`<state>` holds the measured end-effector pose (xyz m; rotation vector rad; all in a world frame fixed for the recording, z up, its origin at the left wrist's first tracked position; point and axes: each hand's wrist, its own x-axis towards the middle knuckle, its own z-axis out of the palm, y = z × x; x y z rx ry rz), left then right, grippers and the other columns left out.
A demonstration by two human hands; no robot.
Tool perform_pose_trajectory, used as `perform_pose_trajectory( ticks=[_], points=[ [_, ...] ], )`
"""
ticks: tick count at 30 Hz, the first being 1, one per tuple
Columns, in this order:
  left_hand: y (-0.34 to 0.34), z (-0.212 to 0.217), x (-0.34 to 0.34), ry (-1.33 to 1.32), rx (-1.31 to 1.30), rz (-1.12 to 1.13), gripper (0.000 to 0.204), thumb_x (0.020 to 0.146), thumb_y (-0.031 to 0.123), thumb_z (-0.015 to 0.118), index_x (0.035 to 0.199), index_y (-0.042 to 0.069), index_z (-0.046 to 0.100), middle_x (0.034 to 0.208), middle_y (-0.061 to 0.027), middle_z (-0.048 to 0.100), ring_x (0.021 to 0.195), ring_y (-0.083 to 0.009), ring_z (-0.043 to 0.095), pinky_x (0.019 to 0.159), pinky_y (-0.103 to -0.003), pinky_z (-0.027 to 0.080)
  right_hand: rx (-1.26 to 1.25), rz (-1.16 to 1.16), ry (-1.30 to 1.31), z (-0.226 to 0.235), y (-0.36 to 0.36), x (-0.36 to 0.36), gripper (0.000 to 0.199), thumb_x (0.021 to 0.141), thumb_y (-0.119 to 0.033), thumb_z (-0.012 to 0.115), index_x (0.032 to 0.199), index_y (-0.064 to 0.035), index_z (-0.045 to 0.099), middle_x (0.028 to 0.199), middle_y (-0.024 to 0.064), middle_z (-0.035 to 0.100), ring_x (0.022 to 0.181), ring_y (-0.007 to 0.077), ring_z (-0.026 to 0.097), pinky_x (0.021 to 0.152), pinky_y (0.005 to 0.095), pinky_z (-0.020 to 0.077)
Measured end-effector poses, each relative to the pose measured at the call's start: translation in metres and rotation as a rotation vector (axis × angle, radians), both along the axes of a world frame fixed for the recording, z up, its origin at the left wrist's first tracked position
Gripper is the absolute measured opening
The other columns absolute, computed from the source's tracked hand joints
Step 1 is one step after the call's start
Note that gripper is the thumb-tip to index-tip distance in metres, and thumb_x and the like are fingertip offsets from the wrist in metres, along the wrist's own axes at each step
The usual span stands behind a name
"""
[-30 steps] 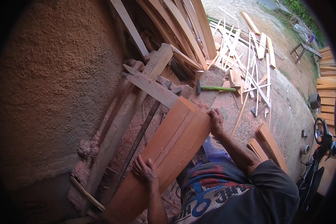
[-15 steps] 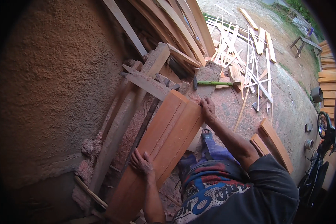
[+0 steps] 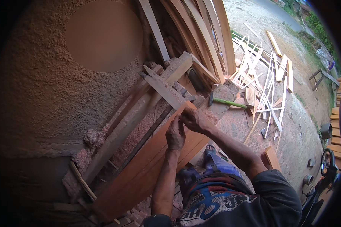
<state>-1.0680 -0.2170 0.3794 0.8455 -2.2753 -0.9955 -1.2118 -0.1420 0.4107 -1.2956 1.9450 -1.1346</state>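
Both hands, the left hand (image 3: 175, 135) and right hand (image 3: 193, 119), grip the upper end of the plank (image 3: 147, 166) leaning on the frame (image 3: 140, 113) by the wall (image 3: 38, 90), seemingly mid-positioning, hammer (image 3: 225, 102) untouched.

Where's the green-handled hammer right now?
Head view, right of centre: the green-handled hammer lies on the ground beyond the right hand, beside the scattered pale wood strips.

Long reddish-orange flat wooden board (image 3: 147, 166), smooth-faced w/ lengthwise seam, leans diagonally from lower left up to upper right against rough timber beams, its top end touched by left hand (image 3: 175, 134) & right hand (image 3: 193, 119).
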Motion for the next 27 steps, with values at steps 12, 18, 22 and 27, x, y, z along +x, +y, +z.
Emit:
perform_pose_trajectory(
  ticks=[12,18,22,27],
  points=[
    [-0.113,-0.068,0.002,0.22,0.411,-0.059,0.008,0.1,0.008,0.061,0.102,0.003,0.066,0.098,-0.0062,0.072,0.09,-0.0145,0.068,0.08,-0.031,0.055,0.427,-0.381,0.49,-0.113,0.079,-0.131,0.053,0.088,-0.023,0.063,0.139,-0.0148,0.052,0.138,0.0175,0.053,0.123,0.0418,0.054,0.096,0.0576,0.0455],
    [-0.131,-0.077,-0.02,0.038,0.536,-0.284,0.014,0.095,0.013,0.07,0.103,0.002,0.075,0.091,-0.0046,0.074,0.086,-0.0106,0.067,0.078,-0.027,0.053,0.655,-0.339,0.623,-0.143,0.127,-0.152,0.047,0.086,-0.016,0.063,0.132,-0.0109,0.052,0.121,0.0219,0.062,0.115,0.0431,0.059,0.093,0.0555,0.0459],
    [-0.149,-0.085,-0.029,-0.004,0.533,-0.304,0.017,0.094,0.015,0.071,0.104,0.002,0.076,0.09,-0.0047,0.076,0.084,-0.0108,0.068,0.075,-0.028,0.054,0.649,-0.179,0.508,-0.129,0.129,-0.147,0.03,0.089,-0.015,0.063,0.117,-0.0068,0.054,0.095,0.0225,0.067,0.089,0.0436,0.066,0.08,0.0521,0.0518],
    [-0.158,-0.102,-0.044,-0.017,0.471,-0.399,0.019,0.092,0.02,0.074,0.107,0.008,0.077,0.092,-0.0095,0.077,0.084,-0.0156,0.073,0.074,-0.031,0.056,0.408,-0.304,0.374,-0.098,0.14,-0.106,0.026,0.095,-0.027,0.064,0.092,-0.0029,0.056,0.066,0.0122,0.056,0.059,0.0272,0.058,0.055,0.0415,0.045]
  ],
)
